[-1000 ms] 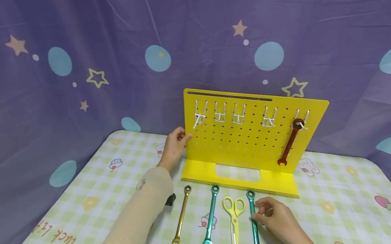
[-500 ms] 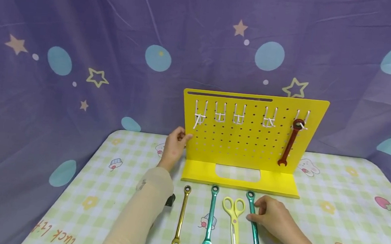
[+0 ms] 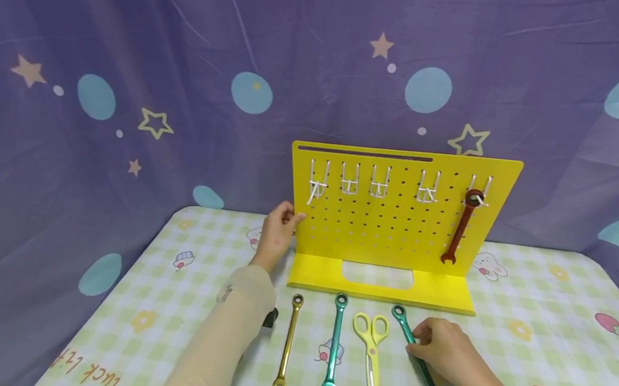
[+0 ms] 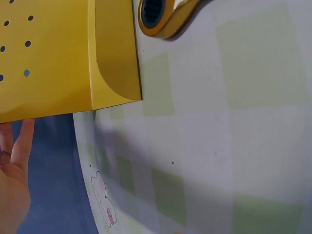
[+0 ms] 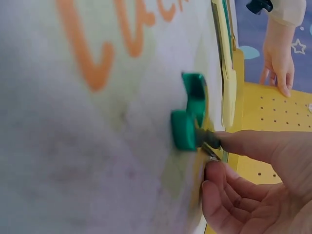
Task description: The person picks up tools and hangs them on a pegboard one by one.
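Observation:
My right hand (image 3: pixel 446 350) pinches a green combination wrench (image 3: pixel 427 379) by its shaft, between thumb and fingers, low over the table. The wrench slants, its ring end toward the pegboard and its open end toward the near right; the right wrist view shows that open end (image 5: pixel 184 130) close up. At the left edge of the yellow pegboard (image 3: pixel 373 224), my left hand (image 3: pixel 276 234) grips the panel, thumb at the front. Left of the held wrench lie yellow scissors (image 3: pixel 371 353), a second green wrench (image 3: pixel 335 348) and a gold wrench (image 3: pixel 289 343).
White wire hooks (image 3: pixel 379 188) line the upper pegboard. A dark red wrench (image 3: pixel 460 227) hangs from the rightmost one. The board stands on its yellow base (image 3: pixel 318 271) on a checked tablecloth (image 3: pixel 187 305), with a purple curtain (image 3: pixel 323 51) behind.
My right hand has closed on the right-hand green wrench, whose open end has swung to the right, away from the scissors. The left hand stays at the board's edge.

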Action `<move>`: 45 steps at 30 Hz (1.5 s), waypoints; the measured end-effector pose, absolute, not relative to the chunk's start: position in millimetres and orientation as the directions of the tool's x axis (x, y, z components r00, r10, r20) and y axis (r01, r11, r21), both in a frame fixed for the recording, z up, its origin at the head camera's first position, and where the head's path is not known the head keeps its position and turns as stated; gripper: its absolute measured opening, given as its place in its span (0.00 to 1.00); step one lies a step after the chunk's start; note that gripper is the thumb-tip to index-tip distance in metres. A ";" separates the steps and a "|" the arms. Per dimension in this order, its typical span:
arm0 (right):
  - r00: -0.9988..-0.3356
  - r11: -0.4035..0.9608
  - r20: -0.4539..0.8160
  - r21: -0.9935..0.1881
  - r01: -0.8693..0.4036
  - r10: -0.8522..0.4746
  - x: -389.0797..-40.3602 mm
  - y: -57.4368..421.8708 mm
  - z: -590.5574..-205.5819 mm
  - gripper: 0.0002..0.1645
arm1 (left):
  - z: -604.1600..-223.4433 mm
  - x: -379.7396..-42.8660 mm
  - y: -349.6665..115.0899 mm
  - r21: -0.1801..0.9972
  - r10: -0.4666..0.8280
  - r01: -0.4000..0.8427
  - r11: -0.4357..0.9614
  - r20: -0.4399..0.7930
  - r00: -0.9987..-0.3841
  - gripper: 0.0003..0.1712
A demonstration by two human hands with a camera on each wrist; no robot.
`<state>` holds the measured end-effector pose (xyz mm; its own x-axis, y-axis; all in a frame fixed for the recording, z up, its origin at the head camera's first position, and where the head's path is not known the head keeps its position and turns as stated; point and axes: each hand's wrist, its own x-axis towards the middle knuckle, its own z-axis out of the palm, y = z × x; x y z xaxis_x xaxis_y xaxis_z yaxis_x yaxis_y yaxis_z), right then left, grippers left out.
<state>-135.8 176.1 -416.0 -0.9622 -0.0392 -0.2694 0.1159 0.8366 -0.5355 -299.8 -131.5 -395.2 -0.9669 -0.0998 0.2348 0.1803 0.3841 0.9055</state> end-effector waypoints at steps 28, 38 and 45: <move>-0.956 0.714 -0.254 -0.696 0.077 -0.144 -128.8 199.4 -419.2 0.11 | -393.5 -298.4 -132.4 0.897 -0.097 0.177 0.404 0.234 -0.967 0.12; -0.931 0.524 -0.284 -0.842 0.128 -0.228 -129.4 207.4 -417.6 0.10 | -397.8 -298.4 -132.2 0.900 -0.093 0.172 0.401 0.227 -0.970 0.12; -0.953 0.438 -0.243 -0.888 0.144 -0.179 -129.6 198.7 -409.9 0.12 | -397.3 -298.8 -132.8 0.895 -0.102 0.165 0.414 0.226 -0.969 0.12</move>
